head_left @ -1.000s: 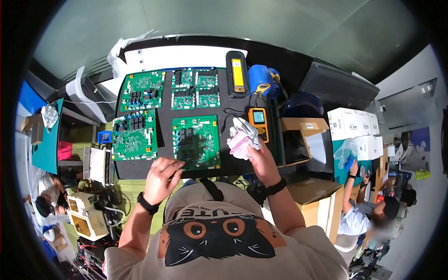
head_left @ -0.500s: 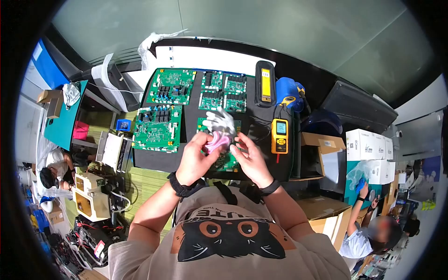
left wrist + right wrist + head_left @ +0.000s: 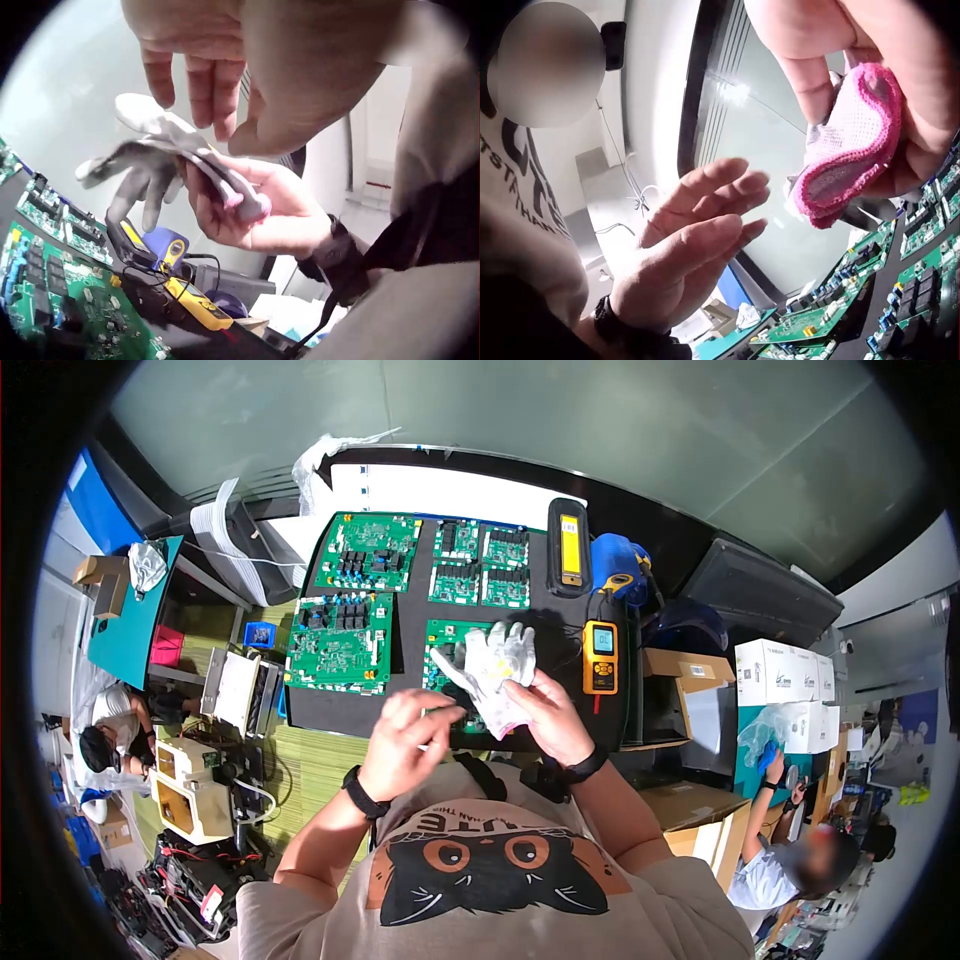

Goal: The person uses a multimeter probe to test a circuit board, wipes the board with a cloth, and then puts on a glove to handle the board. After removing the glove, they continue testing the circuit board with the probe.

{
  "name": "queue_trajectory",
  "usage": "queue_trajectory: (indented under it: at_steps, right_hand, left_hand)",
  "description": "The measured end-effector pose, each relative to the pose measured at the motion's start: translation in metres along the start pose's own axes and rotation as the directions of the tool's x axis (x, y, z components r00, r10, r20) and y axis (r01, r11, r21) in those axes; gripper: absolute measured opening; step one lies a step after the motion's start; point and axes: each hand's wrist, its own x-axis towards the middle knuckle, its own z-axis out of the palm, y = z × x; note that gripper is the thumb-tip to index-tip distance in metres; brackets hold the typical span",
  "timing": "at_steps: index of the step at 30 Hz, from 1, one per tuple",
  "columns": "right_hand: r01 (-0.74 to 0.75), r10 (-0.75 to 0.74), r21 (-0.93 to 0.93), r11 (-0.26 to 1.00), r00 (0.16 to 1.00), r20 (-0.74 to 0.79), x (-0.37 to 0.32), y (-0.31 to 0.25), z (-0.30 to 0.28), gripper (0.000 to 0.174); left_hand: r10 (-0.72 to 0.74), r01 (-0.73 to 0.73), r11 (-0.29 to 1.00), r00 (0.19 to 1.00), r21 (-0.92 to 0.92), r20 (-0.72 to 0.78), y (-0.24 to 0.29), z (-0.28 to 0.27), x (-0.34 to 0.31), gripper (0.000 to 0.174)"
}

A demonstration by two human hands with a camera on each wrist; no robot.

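Note:
A white-grey glove [image 3: 492, 670] with a pink cuff [image 3: 847, 169] hangs over a green circuit board [image 3: 440, 645], its fingers spread away from the body. My right hand [image 3: 555, 722] pinches it near the cuff, thumb on top, as the left wrist view also shows around the glove [image 3: 169, 135]. Just left of the glove is my left hand [image 3: 408, 740], fingers slightly bent and apart, holding nothing. In the right wrist view a gap separates the left hand [image 3: 690, 259] from the cuff.
Larger green boards [image 3: 340, 645] lie on the left of the black mat, smaller ones [image 3: 455, 582] behind. A yellow meter [image 3: 600, 658], a black case [image 3: 569, 550] and a blue tool [image 3: 615, 565] are at the right. An open cardboard box [image 3: 690, 665] stands beyond. Another person sits far right.
The crumpled glove, carried from the right to mid-mat and touched by both hands, now shows its fingers spread out. My left hand has let go and moved left; my right still holds it.

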Motion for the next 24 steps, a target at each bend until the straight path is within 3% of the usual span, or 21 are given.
queue_trajectory:
  at_steps: [2,4,7,10,15,18,20,22,24]
  right_hand:
    - [0.002,-0.002,-0.033,0.999,1.0,0.0,0.003,0.0,0.0,0.027]
    - [-0.003,0.004,-0.053,0.999,1.0,0.02,0.004,-0.002,0.006,0.028]
    - [-0.007,0.027,-0.156,0.988,0.992,0.124,0.008,-0.001,0.016,0.032]
    - [-0.029,0.068,-0.186,0.982,0.975,0.21,0.011,-0.001,0.031,0.034]
    - [0.064,-0.005,-0.258,0.964,0.975,0.222,0.023,0.011,0.05,0.036]
    - [-0.032,0.065,-0.143,0.989,0.972,0.226,0.026,0.015,0.064,0.037]
    - [-0.222,0.171,0.189,0.957,0.952,0.253,0.029,0.012,0.079,0.046]
    - [-0.252,0.176,0.225,0.941,0.935,0.309,0.032,0.014,0.086,0.052]
    - [-0.181,0.111,0.198,0.963,0.941,0.32,0.039,0.025,0.088,0.046]
  left_hand:
    - [-0.082,0.083,0.996,0.995,0.017,-0.063,-0.005,-0.012,0.001,0.023]
    - [-0.047,0.051,0.997,0.996,0.057,-0.078,-0.012,-0.018,0.003,0.025]
    - [-0.005,0.006,0.996,1.0,0.093,-0.009,-0.013,-0.02,0.004,0.029]
    - [-0.052,0.051,0.985,0.999,0.163,0.007,-0.01,-0.02,0.003,0.037]
    - [0.041,-0.055,0.978,0.997,0.199,0.072,-0.022,-0.032,-0.008,0.033]
    - [0.074,-0.09,0.979,0.993,0.185,0.094,-0.032,-0.044,-0.014,0.03]
    - [0.074,-0.087,0.984,0.994,0.158,0.085,-0.041,-0.051,-0.018,0.029]
    - [-0.04,0.041,0.997,0.999,-0.062,0.011,-0.051,-0.056,-0.021,0.024]
    - [-0.083,0.077,0.993,0.995,-0.093,-0.052,-0.053,-0.063,-0.021,0.02]
